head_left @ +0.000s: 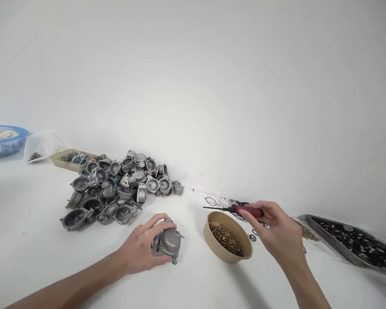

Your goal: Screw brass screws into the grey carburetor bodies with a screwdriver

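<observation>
Left hand (pixel 140 251) clamps casting (pixel 167 243) on bench (pixel 35 240); right hand (pixel 276 234) pinches screwdriver (pixel 244 210) near bowl (pixel 212 244). Advise: hold casting steady.

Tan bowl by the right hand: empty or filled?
Partly filled: the bowl holds a layer of small brass-coloured parts, inner wall bare above.
</observation>
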`<move>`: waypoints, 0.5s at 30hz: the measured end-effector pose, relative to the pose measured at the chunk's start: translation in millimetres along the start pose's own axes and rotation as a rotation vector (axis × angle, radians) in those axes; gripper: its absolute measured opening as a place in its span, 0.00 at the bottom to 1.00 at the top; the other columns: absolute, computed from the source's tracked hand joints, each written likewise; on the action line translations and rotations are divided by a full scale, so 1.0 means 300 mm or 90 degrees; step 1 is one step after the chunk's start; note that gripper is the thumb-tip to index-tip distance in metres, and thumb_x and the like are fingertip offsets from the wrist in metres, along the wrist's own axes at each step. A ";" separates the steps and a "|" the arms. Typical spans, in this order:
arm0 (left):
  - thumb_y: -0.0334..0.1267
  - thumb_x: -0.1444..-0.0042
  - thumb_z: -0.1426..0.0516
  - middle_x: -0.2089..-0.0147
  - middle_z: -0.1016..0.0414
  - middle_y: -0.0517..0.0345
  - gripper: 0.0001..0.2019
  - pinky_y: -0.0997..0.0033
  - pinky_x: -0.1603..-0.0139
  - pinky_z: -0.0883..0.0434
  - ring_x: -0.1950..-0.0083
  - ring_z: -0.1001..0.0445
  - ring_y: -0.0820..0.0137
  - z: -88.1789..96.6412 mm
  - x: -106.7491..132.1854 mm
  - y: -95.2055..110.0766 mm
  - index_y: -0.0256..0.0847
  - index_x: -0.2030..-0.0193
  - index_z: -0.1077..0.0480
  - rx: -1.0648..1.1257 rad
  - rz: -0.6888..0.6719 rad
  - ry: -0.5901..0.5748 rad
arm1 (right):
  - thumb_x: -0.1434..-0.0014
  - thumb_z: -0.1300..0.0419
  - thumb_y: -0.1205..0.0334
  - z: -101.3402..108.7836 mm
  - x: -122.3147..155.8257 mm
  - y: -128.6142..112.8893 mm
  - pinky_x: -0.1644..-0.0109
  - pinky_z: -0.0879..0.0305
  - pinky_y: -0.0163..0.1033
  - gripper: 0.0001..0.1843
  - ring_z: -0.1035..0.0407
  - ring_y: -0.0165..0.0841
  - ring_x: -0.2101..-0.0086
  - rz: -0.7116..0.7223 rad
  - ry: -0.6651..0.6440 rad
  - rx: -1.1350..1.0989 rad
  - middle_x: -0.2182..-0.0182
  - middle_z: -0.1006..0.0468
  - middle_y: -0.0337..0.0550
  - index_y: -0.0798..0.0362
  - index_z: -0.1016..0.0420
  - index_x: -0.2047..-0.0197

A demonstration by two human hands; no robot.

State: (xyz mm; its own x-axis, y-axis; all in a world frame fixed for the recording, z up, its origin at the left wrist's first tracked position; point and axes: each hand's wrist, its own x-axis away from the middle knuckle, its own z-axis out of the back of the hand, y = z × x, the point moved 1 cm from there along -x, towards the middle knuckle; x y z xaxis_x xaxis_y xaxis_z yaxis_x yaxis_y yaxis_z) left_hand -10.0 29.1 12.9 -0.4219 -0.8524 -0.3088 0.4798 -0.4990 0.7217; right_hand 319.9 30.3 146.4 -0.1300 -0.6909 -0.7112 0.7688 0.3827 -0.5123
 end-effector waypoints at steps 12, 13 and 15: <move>0.37 0.48 0.29 0.25 0.40 0.55 0.36 0.56 0.37 0.28 0.38 0.24 0.52 -0.012 0.003 -0.025 0.60 0.33 0.34 -0.011 -0.019 -0.019 | 0.33 0.39 0.51 0.044 0.064 0.342 0.68 0.27 0.40 0.10 0.28 0.35 0.70 0.119 -0.237 0.112 0.60 0.20 0.47 0.47 0.24 0.62; 0.38 0.47 0.29 0.25 0.40 0.56 0.36 0.56 0.38 0.28 0.38 0.24 0.53 -0.011 0.004 -0.024 0.60 0.33 0.34 -0.013 -0.016 -0.024 | 0.33 0.41 0.54 0.042 0.064 0.342 0.67 0.26 0.40 0.08 0.26 0.36 0.68 0.125 -0.274 0.114 0.58 0.21 0.48 0.47 0.23 0.61; 0.41 0.47 0.29 0.25 0.40 0.57 0.37 0.57 0.39 0.27 0.42 0.23 0.55 -0.007 0.006 -0.021 0.62 0.32 0.35 -0.016 -0.008 -0.036 | 0.33 0.43 0.58 0.035 0.065 0.340 0.65 0.24 0.41 0.07 0.24 0.38 0.63 0.128 -0.326 0.136 0.54 0.22 0.50 0.47 0.23 0.60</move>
State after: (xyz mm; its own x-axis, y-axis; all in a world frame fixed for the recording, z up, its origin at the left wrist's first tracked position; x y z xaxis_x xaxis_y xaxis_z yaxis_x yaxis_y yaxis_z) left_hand -12.2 30.5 6.4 -0.4709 -0.8359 -0.2819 0.4933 -0.5144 0.7015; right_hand 402.5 49.4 85.5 0.3094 -0.8459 -0.4345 0.8629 0.4417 -0.2454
